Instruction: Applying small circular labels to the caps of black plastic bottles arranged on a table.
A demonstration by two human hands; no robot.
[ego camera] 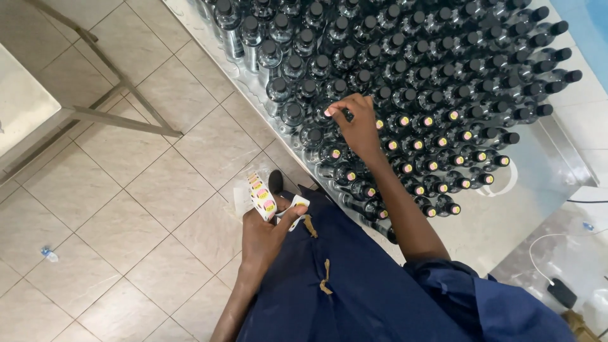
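Head view: right hand (pixel 358 126) on bottle cap (pixel 347 115) (dark)

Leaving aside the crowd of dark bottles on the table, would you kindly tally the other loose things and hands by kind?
Hands: 2, left hand and right hand
Sticker strip: 1
Clear plastic scrap on the floor: 1
Black charger: 1
Total: 5

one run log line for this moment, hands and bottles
right hand: fingertips on a black bottle cap | left hand: holds sticker strip | bottles: packed on metal table, near caps stickered
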